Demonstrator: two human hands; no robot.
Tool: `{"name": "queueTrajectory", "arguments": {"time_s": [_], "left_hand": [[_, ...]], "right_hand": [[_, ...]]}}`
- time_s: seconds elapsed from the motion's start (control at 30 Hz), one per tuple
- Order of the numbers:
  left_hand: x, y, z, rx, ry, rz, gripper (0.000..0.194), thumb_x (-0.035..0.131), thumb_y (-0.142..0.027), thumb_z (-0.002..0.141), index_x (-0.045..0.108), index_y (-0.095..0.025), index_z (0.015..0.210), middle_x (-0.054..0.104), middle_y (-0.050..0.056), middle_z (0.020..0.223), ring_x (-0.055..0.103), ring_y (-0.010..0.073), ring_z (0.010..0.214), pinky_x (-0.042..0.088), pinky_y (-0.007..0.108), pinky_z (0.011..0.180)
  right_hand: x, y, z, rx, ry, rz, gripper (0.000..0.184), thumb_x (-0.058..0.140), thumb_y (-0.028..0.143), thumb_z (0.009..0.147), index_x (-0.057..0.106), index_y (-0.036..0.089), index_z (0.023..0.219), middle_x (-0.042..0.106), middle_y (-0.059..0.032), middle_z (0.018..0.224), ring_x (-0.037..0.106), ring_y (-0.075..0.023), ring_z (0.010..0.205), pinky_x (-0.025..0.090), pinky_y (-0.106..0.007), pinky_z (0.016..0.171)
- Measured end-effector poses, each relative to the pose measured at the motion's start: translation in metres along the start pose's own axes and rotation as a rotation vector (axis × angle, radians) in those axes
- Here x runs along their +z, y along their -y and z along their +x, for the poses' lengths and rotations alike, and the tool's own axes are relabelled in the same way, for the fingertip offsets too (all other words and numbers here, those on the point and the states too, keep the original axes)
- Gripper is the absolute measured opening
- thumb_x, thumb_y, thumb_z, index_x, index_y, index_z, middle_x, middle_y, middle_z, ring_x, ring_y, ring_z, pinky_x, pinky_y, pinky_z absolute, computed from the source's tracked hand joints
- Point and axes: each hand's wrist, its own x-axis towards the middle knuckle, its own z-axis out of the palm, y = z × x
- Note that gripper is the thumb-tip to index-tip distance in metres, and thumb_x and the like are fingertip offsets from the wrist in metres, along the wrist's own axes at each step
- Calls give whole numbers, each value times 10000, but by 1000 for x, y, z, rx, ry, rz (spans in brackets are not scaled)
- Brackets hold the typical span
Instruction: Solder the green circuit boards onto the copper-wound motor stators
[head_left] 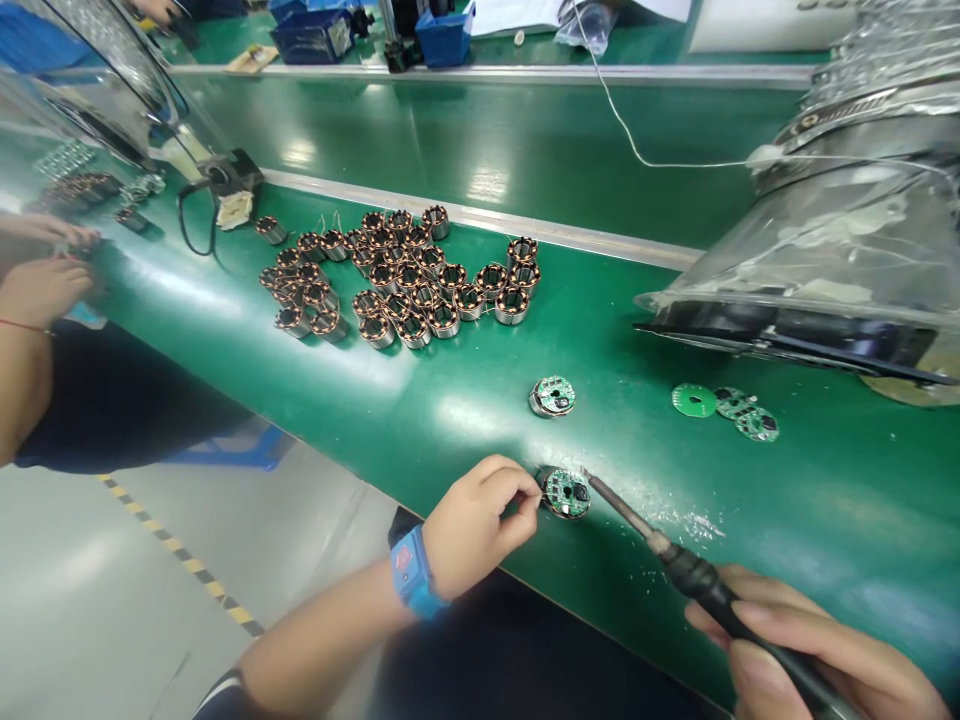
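My left hand (487,520), with a blue watch on its wrist, is closed in a pinch at the left edge of a motor stator (566,493) topped by a round green circuit board. What looks like a thin wire shows at the fingertips. A black-handled soldering iron (694,578) is gripped in my right hand (810,640), which the lower right frame edge cuts off. The iron's tip points left and ends close beside the board's right edge; whether they touch I cannot tell. Just behind stands another stator with a board (553,396).
Many copper-wound stators (409,275) stand grouped at the back left. Loose round circuit boards (694,400) lie to the right, below a clear fume hood (832,240). Solder bits (697,522) litter the green bench. At far left are a co-worker's hands (45,280).
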Motion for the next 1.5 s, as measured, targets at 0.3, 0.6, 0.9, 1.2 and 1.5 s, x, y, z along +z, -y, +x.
{"name": "queueTrajectory", "arguments": {"time_s": [0.3,0.6,0.9,1.2,1.5], "left_hand": [[1,2,6,-380,-78,-289,153,618,-232,792,690,-137,887,681,66,830,649,146,686,546,254,646],[6,4,13,-122,-143,-149,137,604,-186,809,722,-169,876,723,55,798,665,161,710,557,269,675],[-11,7,9,-40,19,-97,195,552,-143,835,704,-182,952,677,62,859,645,145,760,546,254,694],[-11,2,22,-590,155,-653,117,714,-235,702,690,-127,742,677,30,691,607,112,606,526,251,623],[-11,4,23,-608,165,-752,81,747,-154,605,688,-124,653,675,29,691,626,122,636,536,269,660]], "right_hand": [[49,3,24,-26,-30,-150,256,569,110,809,565,216,1041,607,-57,964,591,-159,905,484,-295,743],[68,6,35,-2,-72,-167,321,648,107,750,514,195,1028,601,-55,971,584,-163,931,473,-303,792],[61,10,34,-7,-38,-153,291,598,97,784,533,199,1048,600,-58,988,587,-153,927,478,-284,785],[20,22,20,-3,-48,-37,176,541,138,777,516,201,940,615,-6,697,634,-164,757,520,-283,718],[18,26,19,-76,83,-31,198,515,109,748,518,206,920,595,-17,707,626,-166,729,516,-269,620]]}}
